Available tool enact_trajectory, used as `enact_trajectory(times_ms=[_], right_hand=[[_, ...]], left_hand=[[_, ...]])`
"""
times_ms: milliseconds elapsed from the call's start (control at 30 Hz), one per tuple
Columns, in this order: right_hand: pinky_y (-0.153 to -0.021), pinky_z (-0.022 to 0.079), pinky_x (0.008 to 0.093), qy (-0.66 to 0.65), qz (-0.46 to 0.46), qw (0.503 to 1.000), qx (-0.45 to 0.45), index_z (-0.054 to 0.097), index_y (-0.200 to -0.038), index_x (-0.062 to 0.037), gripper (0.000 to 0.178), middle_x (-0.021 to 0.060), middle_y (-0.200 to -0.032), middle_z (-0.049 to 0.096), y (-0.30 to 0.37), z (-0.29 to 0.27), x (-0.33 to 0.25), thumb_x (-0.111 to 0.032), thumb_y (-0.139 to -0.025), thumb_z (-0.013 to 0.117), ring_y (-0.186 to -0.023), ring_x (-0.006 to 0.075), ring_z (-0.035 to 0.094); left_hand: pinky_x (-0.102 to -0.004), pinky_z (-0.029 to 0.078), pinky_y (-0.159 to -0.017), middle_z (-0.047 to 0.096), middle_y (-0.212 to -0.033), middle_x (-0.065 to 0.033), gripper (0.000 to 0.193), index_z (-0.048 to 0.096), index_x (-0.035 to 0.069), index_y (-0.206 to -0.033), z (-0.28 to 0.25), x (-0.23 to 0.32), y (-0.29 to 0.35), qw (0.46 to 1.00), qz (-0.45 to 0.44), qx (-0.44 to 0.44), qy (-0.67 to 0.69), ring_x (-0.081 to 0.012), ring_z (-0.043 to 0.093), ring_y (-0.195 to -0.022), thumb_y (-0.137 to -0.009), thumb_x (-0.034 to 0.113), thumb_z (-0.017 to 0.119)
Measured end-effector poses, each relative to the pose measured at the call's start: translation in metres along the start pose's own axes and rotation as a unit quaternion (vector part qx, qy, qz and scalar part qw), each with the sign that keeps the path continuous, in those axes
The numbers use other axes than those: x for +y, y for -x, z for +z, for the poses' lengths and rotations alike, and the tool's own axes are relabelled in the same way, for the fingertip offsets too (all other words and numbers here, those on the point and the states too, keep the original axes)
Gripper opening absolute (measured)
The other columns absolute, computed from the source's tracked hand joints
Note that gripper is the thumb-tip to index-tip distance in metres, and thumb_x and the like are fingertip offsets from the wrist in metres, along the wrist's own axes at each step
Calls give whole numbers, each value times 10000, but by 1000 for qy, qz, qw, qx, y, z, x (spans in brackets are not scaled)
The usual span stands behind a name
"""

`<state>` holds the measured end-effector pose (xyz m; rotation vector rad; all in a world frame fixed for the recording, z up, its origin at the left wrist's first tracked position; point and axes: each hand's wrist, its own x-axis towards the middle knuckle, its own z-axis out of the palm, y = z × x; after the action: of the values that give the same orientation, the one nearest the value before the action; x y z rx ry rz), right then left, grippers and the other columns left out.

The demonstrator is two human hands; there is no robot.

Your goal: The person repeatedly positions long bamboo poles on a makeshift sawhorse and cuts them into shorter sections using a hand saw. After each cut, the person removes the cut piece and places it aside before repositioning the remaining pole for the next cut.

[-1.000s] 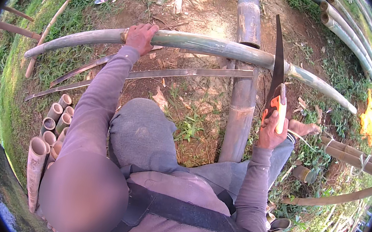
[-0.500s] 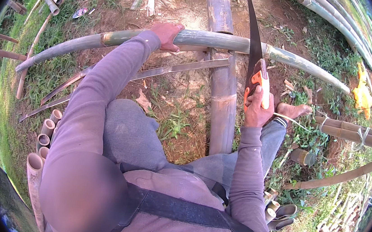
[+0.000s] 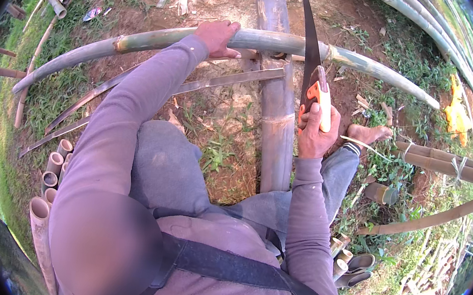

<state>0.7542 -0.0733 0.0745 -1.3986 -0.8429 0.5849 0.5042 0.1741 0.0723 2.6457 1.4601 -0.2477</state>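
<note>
A long bamboo pole (image 3: pixel 161 39) lies crosswise in front of me, over a thicker bamboo length (image 3: pixel 276 128) that runs away from me. My left hand (image 3: pixel 218 39) is closed over the pole, left of where the two cross, with its thumb on the near side. In my right hand (image 3: pixel 317 132) is a handsaw (image 3: pixel 311 40), held by its orange and white handle. Its dark blade points away from me and crosses the pole just left of a node. Whether the teeth have cut in cannot be told.
A split bamboo strip (image 3: pixel 232 79) lies on the near side of the pole. Cut bamboo tubes (image 3: pixel 39 210) stand at my left, others (image 3: pixel 339 268) beside boots (image 3: pixel 357 269) at my right. My bare foot (image 3: pixel 369 132) is right of the saw. Yellow cloth (image 3: pixel 458 113) lies far right.
The whole view has shifted a little. Against the pole, my left hand sits slightly farther right, and the saw has come slightly toward me. Both grips stay closed.
</note>
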Motion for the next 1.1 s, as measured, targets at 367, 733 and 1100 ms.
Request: enact_trajectory(times_ms=[367,733,1100], right_hand=[[-722,581,239,76,-22,997,-3,572,-1440,5,445,99,-1234,685,-6,9,-28,-166,-1046,687,-903,96,664],[-528,462,192,93,-3,996,1,566,-1433,44,433,93,-1079,722,86,-33,-60,-150,-1057,657,-650,37,570],[-576,512,214,47,9,999,-2,604,-1399,24,386,59,-1034,709,29,-6,-32,-105,-1042,678,-667,64,614]], left_hand=[[-500,567,-964,667,-1265,-171,685,510,114,-1404,4,3,-10,1000,11,1,5,-357,694,-1151,-882,446,803],[-488,604,-914,735,-1116,-162,572,555,105,-1360,6,-2,-15,1000,10,-19,20,-361,734,-1053,-883,325,780],[-482,603,-921,752,-1138,-137,551,584,113,-1371,-1,1,-15,1000,-26,6,15,-325,734,-1091,-879,266,779]])
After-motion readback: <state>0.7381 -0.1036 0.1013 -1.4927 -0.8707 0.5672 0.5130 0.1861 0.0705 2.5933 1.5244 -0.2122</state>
